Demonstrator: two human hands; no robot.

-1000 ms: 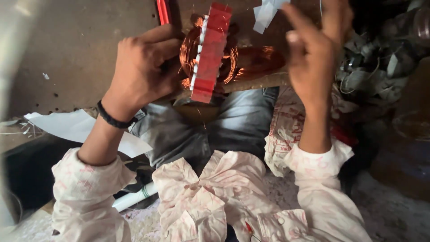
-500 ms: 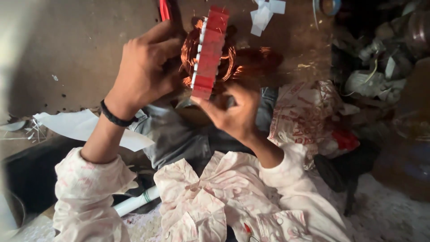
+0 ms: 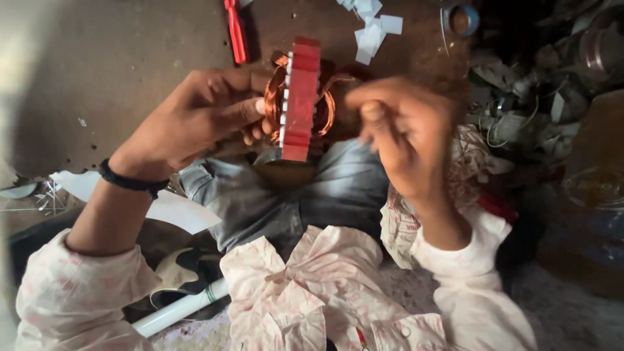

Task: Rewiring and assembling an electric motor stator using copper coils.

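Since half a second ago my right hand [image 3: 406, 140] has come up from under the red-painted metal motor core wound with copper wire [image 3: 300, 97] and now sits just to its right, blurred; its fingers are curled together with the thumb tip against them, but I cannot tell whether they pinch a strand of wire or nothing at all. My left hand [image 3: 195, 117] has stayed where it was: it is closed on the core, thumb pressed against the copper winding on the left side, fingers wrapped behind. I hold the core upright above my lap, its red edge facing me, copper loops bulging out on both sides.

Below it are my knees in grey jeans [image 3: 286, 195], and nearer still the crumpled front of my pale patterned shirt [image 3: 305, 286]. A black band [image 3: 130, 182] circles my left wrist. Beyond the core lies the brown dusty floor [image 3: 117, 58], with a red-handled tool [image 3: 235, 29] and white paper scraps [image 3: 370, 29] on it. A white plastic pipe [image 3: 182, 309] lies by my left leg, and a heap of grey metal scrap [image 3: 539, 110] fills the right side.
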